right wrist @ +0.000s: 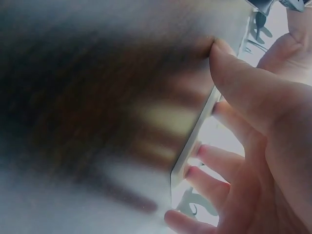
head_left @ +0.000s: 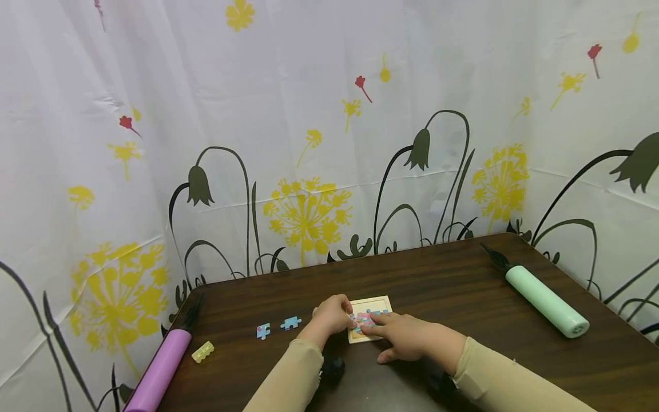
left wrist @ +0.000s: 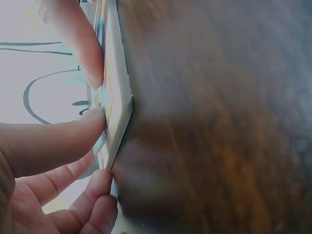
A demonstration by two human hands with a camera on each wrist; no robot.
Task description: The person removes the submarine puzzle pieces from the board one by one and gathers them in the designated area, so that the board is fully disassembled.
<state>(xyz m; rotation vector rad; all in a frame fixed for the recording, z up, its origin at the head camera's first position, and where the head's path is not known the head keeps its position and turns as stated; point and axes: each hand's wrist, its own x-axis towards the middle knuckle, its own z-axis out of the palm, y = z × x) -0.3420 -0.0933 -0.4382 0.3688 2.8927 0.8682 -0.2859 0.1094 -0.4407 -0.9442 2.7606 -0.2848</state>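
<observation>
A small jigsaw puzzle [head_left: 364,321] in pink and blue lies in a pale wooden tray [head_left: 370,303] on the table. At the tray's left side, my left hand [head_left: 332,315] pinches a puzzle piece [left wrist: 100,142] between thumb and bent forefinger, the piece mostly hidden by them. Its other fingers rest by the tray's edge. My right hand [head_left: 407,336] reaches in from the right, fingers spread and fairly straight, fingertips on the puzzle. In the right wrist view its thumb [right wrist: 234,68] rests on the tabletop in front of the tray.
Two loose blue jigsaw pieces [head_left: 290,323] lie left of the tray. Beyond them are a small yellow block [head_left: 203,352] and a purple hand pump [head_left: 162,366]. A mint green pump [head_left: 546,300] lies at the right. A flowered curtain [head_left: 309,114] hangs behind the table [head_left: 437,274].
</observation>
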